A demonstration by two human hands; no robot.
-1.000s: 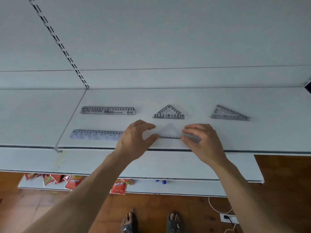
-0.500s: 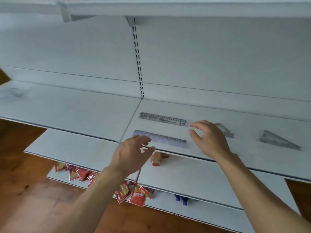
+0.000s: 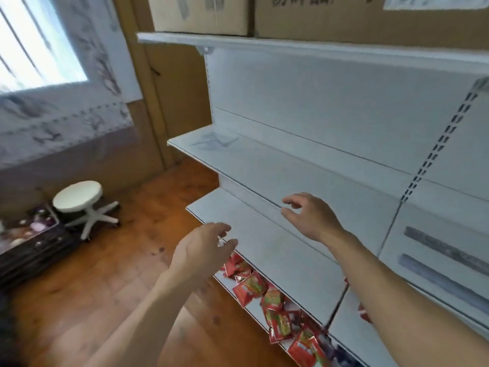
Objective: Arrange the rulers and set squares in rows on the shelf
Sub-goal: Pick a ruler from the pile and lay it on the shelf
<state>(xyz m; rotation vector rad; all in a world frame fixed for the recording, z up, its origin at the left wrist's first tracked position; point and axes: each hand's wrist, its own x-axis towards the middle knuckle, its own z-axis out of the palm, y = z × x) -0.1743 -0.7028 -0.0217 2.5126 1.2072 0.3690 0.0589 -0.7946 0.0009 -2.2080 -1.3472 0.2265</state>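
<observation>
Two rulers (image 3: pixel 440 247) on the shelf (image 3: pixel 277 165). Two hands: left hand (image 3: pixel 203 250), right hand (image 3: pixel 313 218). Two boxes (image 3: pixel 201 14) up top. One stool (image 3: pixel 78 194). Red packets (image 3: pixel 250 287): a jumbled heap, past counting. Clear pieces (image 3: pixel 214 141) at the shelf's far end: blurred, number unclear.

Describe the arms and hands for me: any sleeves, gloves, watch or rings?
Both are bare. The left hand and right hand wear no gloves, and neither wrist carries a watch or band. No sleeve shows on either forearm up to the picture's edge. No ring shows on the fingers in view, though the picture is blurred.
</observation>
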